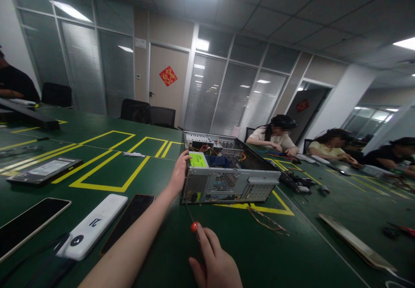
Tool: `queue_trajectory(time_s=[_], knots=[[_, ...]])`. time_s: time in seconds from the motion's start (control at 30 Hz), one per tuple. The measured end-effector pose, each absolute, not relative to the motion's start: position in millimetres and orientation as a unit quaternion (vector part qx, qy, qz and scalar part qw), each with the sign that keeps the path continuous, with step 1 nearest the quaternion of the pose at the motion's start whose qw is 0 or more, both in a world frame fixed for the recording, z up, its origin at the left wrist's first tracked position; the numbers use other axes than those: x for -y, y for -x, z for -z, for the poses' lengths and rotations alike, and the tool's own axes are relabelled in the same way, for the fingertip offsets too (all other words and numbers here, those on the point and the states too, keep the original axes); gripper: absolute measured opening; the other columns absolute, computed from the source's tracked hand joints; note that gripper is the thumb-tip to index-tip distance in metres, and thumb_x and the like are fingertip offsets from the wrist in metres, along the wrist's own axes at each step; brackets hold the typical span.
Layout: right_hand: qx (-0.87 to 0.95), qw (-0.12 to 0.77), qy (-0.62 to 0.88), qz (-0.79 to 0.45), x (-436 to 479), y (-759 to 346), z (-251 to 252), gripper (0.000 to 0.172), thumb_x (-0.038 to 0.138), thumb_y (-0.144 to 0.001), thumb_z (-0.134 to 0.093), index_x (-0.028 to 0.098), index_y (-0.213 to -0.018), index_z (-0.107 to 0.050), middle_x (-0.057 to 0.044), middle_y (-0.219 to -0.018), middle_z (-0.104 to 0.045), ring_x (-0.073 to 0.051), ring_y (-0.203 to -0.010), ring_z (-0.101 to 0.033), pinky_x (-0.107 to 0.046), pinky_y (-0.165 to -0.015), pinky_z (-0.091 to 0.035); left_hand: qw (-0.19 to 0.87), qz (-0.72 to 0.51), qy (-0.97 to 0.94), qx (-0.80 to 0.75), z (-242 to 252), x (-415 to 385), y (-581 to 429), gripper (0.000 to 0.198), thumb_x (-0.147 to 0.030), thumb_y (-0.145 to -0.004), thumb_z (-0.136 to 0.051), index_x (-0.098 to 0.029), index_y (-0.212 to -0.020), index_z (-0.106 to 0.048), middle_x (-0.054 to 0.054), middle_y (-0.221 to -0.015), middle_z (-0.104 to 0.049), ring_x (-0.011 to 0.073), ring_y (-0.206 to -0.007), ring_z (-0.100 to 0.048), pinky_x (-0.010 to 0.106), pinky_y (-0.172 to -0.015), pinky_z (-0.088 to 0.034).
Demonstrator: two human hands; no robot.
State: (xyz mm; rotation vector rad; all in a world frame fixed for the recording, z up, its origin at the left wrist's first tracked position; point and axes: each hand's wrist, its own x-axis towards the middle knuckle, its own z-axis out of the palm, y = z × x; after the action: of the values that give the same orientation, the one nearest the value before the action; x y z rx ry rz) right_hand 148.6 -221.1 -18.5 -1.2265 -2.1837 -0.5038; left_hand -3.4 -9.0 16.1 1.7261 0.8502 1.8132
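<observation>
Left grip [179, 174] against computer case [238, 186], screwdriver [194, 226] inside right grip [215, 255]

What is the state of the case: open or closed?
Open: the case is uncovered on top, and wires and the green-labelled power supply show inside.

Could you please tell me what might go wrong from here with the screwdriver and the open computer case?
The screwdriver in the right hand points at a lower corner of the computer case and might slip, scratching the metal. Such a slip could jab the left hand, which sits just above that corner. The left forearm, beside the dark flat device, might nudge it.
</observation>
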Motion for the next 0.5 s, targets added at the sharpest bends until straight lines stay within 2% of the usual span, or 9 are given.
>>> queue_trajectory(time_s=[0.13,0.27,0.4,0.5], knots=[[0.81,0.283,0.498,0.125,222.3,-153.5,21.2,0.051,0.023,-0.093,-0.041,0.01,-0.143,-0.041,-0.011,-0.091,-0.073,-0.014,-0.049,-0.065,-0.02,-0.04,-0.051,0.24,-0.663,-0.633,-0.318,-16.1,9.4,3.3,0.047,-0.054,-0.096,-0.027,-0.023,-0.108,-0.06,0.008,-0.144,-0.049,0.0219,-0.137,-0.042,0.043,-0.118,-0.028],[0.813,0.298,0.45,0.219,222.7,-153.0,10.7,0.043,0.017,-0.092,-0.04,0.011,-0.132,-0.055,-0.015,-0.095,-0.072,-0.017,-0.065,-0.07,-0.022,-0.053,-0.056,0.23,-0.661,-0.638,-0.32,-16.0,9.1,3.8,0.05,-0.056,-0.096,-0.025,-0.022,-0.109,-0.06,0.009,-0.144,-0.049,0.0222,-0.137,-0.043,0.044,-0.118,-0.028],[0.811,0.303,0.393,0.309,224.3,-146.9,-2.0,0.042,0.005,-0.085,-0.037,0.013,-0.114,-0.066,-0.012,-0.086,-0.074,-0.017,-0.059,-0.067,-0.026,-0.054,-0.057,0.226,-0.663,-0.639,-0.317,-16.1,8.7,4.6,0.052,-0.058,-0.096,-0.026,-0.022,-0.11,-0.06,0.01,-0.143,-0.05,0.0225,-0.136,-0.043,0.043,-0.118,-0.029],[0.812,0.303,0.403,0.295,224.4,-144.6,-3.9,0.038,0.011,-0.089,-0.037,0.01,-0.112,-0.067,-0.015,-0.091,-0.075,-0.019,-0.066,-0.071,-0.025,-0.056,-0.059,0.231,-0.657,-0.642,-0.32,-16.7,9.6,4.9,0.052,-0.058,-0.096,-0.025,-0.022,-0.11,-0.059,0.01,-0.144,-0.049,0.0219,-0.137,-0.042,0.042,-0.118,-0.028]])
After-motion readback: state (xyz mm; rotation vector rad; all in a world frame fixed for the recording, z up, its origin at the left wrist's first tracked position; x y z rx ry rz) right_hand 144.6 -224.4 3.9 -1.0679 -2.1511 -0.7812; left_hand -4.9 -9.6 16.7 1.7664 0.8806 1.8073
